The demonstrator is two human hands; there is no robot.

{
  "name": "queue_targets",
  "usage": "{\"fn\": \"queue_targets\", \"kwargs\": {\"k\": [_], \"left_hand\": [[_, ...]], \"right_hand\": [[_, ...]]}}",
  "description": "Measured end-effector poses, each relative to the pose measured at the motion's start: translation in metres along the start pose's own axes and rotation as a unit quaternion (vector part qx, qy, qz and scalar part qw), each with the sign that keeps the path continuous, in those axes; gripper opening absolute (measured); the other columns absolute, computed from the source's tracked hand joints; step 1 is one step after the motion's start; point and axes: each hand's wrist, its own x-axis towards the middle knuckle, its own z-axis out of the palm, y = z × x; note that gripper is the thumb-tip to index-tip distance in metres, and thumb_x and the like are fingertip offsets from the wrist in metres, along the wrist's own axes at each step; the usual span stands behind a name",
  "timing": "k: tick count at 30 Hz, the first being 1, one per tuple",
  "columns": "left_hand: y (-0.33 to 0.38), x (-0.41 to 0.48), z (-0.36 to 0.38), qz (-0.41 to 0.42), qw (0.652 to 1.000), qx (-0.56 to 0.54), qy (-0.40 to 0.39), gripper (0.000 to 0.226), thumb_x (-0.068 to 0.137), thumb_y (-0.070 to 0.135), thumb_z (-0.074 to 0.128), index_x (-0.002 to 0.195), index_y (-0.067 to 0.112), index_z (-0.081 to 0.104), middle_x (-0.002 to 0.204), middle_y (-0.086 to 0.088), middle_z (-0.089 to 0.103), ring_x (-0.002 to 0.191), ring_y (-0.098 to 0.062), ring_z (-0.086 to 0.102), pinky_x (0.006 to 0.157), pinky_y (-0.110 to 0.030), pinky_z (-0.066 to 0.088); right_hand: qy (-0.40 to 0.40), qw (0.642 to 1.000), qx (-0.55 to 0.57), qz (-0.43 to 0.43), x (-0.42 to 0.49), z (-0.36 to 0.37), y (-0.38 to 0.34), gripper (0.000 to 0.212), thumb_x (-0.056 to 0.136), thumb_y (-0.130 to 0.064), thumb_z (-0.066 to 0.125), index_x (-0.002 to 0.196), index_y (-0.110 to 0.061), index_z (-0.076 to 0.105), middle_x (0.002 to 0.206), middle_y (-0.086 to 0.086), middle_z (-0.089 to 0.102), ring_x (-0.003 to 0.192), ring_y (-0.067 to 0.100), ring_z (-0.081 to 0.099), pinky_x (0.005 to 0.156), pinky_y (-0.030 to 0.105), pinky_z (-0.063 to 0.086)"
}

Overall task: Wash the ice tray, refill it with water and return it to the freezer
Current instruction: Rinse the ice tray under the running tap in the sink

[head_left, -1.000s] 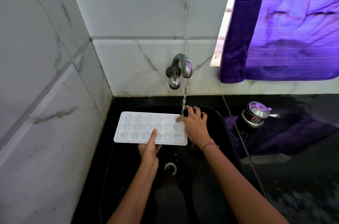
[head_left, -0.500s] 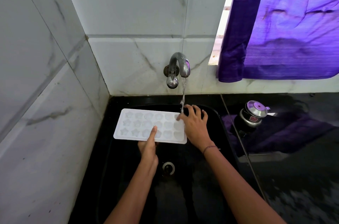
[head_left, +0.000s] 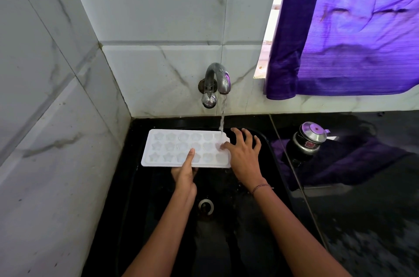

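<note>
Under the tap (head_left: 217, 81) the ice tray (head_left: 172, 149) lies level, water (head_left: 222, 117) striking its far right corner. The left hand (head_left: 184, 174) pinches its near edge. The right hand (head_left: 244, 154), fingers spread, presses a thumb on its right end.

White ice tray (head_left: 172, 148) flat over sink

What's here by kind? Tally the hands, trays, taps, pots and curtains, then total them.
Hands: 2 (left hand, right hand)
Trays: 1 (tray)
Taps: 1 (tap)
Pots: 1 (pot)
Curtains: 1 (curtain)
Total: 6
</note>
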Motion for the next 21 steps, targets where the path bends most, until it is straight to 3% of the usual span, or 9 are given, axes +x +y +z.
{"fn": "queue_targets", "kwargs": {"k": [5,11,15,21], "left_hand": [[0.002,0.0,0.0,-0.012,1.0,-0.001,0.003,0.051,0.073,0.013,0.077,0.12,0.01,0.059,0.112,-0.007,0.067,0.094,-0.021,0.065,0.067,-0.028,0.054],[0.003,0.001,0.0,-0.02,1.0,0.003,0.002,0.049,0.074,0.014,0.077,0.119,0.009,0.059,0.11,-0.007,0.066,0.086,-0.017,0.064,0.064,-0.026,0.052],[0.005,0.001,0.0,-0.031,0.999,0.001,-0.003,0.049,0.074,0.014,0.077,0.12,0.009,0.058,0.107,-0.006,0.066,0.084,-0.015,0.064,0.062,-0.025,0.051],[0.006,0.004,0.002,-0.048,0.999,0.017,-0.007,0.046,0.073,0.015,0.077,0.115,0.01,0.06,0.108,-0.006,0.066,0.081,-0.013,0.064,0.058,-0.023,0.053]], "right_hand": [[-0.026,0.999,-0.024,-0.021,0.002,0.002,0.002,0.055,0.076,-0.025,0.074,0.126,-0.037,0.053,0.155,0.006,0.016,0.143,0.035,0.002,0.112,0.057,0.001],[-0.008,0.999,-0.025,-0.034,0.006,0.002,0.004,0.048,0.08,-0.018,0.07,0.124,-0.033,0.057,0.155,0.006,0.02,0.144,0.034,0.006,0.112,0.056,0.001],[-0.018,0.997,-0.048,-0.061,0.008,0.007,0.004,0.059,0.073,-0.02,0.077,0.126,-0.035,0.055,0.154,0.007,0.022,0.143,0.035,0.009,0.112,0.057,0.005],[-0.022,0.998,-0.023,-0.051,0.007,0.011,0.004,0.055,0.084,-0.017,0.065,0.134,-0.03,0.045,0.156,0.008,0.013,0.144,0.035,0.0,0.113,0.056,0.001]]}}
